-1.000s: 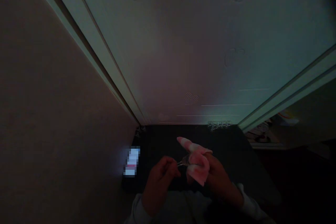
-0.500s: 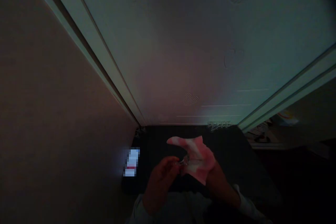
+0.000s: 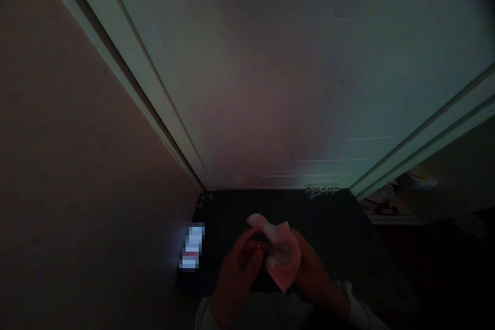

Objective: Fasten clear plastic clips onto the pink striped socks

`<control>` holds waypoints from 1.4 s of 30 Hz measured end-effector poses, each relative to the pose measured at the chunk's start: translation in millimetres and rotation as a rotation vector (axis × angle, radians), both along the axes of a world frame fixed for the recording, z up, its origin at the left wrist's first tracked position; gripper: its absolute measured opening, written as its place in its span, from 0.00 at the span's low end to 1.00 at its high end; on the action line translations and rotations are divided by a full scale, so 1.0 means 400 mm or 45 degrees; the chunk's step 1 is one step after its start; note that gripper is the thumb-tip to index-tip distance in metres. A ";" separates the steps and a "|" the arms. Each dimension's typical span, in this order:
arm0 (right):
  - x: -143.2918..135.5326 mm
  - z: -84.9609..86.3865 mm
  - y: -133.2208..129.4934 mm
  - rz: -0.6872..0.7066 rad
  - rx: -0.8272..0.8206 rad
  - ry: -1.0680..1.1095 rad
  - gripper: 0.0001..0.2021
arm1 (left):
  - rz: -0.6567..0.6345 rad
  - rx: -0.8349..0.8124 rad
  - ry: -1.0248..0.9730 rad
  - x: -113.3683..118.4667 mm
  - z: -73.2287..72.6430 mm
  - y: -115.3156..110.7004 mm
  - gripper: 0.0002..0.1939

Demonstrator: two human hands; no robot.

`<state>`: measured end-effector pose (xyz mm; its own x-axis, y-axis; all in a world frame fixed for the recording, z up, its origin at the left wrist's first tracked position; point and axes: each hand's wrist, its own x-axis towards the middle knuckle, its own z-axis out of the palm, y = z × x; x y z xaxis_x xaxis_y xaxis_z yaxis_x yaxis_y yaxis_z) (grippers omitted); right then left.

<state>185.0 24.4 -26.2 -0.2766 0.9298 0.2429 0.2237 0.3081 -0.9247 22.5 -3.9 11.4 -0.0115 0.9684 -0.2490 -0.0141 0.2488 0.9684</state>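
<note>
In the dim head view, my left hand [image 3: 240, 265] is closed, thumb and fingers pinched round a small clear, glass-like object [image 3: 259, 246]. Only a bright glint of it shows; its kind cannot be made out. A pink and white cloth [image 3: 285, 258], thin and crumpled, hangs over the fingers of my right hand [image 3: 311, 268]. That hand grips the cloth from behind, and its fingertips are hidden. One white corner of the cloth curls up toward the left. Both hands are close together, low over a dark surface, with the cloth against the left fingertips.
A lit phone-like screen [image 3: 192, 247], pixelated, lies left of my hands on the dark surface [image 3: 216, 211]. Ahead rises a pale panel [image 3: 247, 87] with embossed shapes. A brown wall [image 3: 77, 165] stands at left; papers [image 3: 384, 201] lie at right.
My right hand and the cloth have come down and closer to my left hand. The cloth is more bunched up, and the clear object, visible before between the hands, is now mostly hidden.
</note>
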 end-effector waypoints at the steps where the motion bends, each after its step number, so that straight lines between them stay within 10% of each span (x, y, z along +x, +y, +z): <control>1: 0.001 0.006 0.002 0.019 0.049 -0.032 0.18 | -0.017 0.007 -0.022 0.001 -0.003 -0.001 0.25; 15: -0.010 0.005 0.014 0.077 0.379 -0.098 0.07 | -0.049 -0.097 -0.182 0.012 -0.016 -0.009 0.32; 22: -0.005 -0.005 0.023 0.077 0.403 -0.222 0.09 | 0.078 0.135 0.529 0.002 0.042 -0.007 0.20; 27: -0.009 -0.011 0.016 0.065 0.334 -0.283 0.09 | -0.107 0.264 0.592 0.012 0.054 -0.006 0.13; 42: 0.004 -0.014 0.009 0.044 -0.024 0.076 0.11 | 0.087 0.351 0.454 -0.009 -0.001 -0.013 0.10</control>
<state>186.7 28.0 -31.8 -0.2942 0.9245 0.2425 0.1576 0.2972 -0.9417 18.9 -9.0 11.1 -0.1159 0.9920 0.0491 0.3250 -0.0089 0.9457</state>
